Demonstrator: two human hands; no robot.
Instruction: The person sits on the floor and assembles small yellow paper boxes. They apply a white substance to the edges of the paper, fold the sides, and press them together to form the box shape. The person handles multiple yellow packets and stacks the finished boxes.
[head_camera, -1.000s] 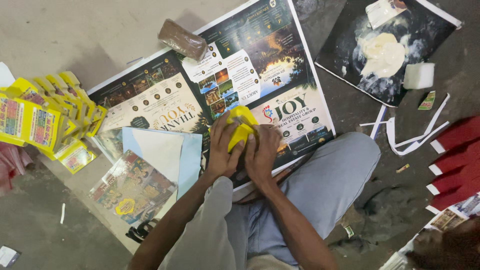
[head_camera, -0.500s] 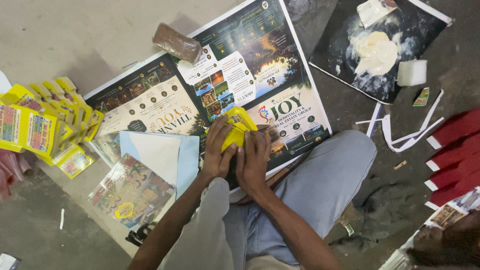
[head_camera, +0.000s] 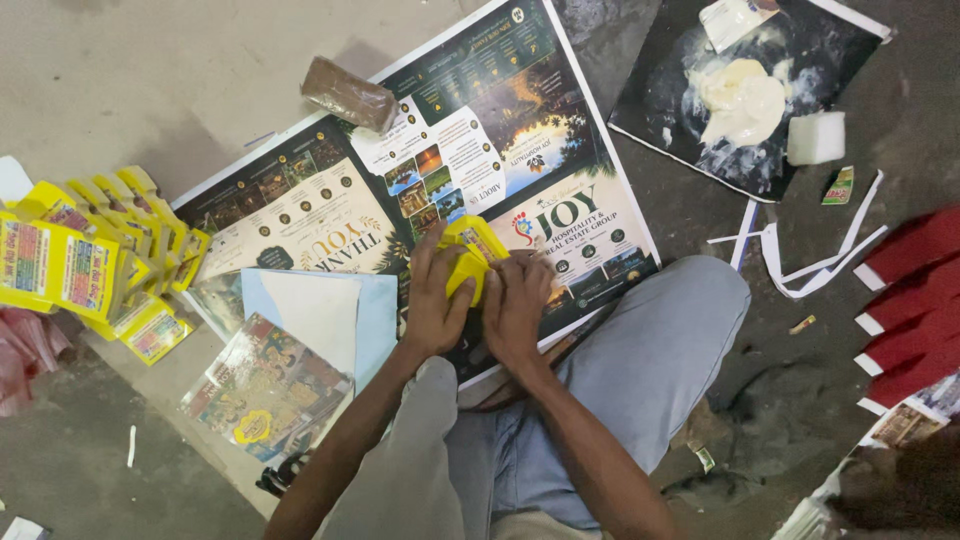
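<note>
Rough grey floor under a glossy printed poster (head_camera: 330, 215) — my left hand (head_camera: 435, 305) and right hand (head_camera: 517, 312) pinch a folded yellow paper packet (head_camera: 470, 255) between them.

The person is wearing light grey-blue trousers (head_camera: 640, 390), creasing softly at the bent knees. Both forearms are showing bare, with no sleeve reaching the left hand (head_camera: 435, 305) or right hand (head_camera: 520, 310).

At the centre of the frame, the left hand (head_camera: 435, 305) and right hand (head_camera: 517, 310) press together on a small yellow packet (head_camera: 470, 253) lying on a large printed poster (head_camera: 330, 215). A stack of yellow packets (head_camera: 85, 265) sits at the left edge, a brown block (head_camera: 348, 95) above, and white paste (head_camera: 742, 98) on a dark sheet (head_camera: 830, 50) at upper right.
</note>
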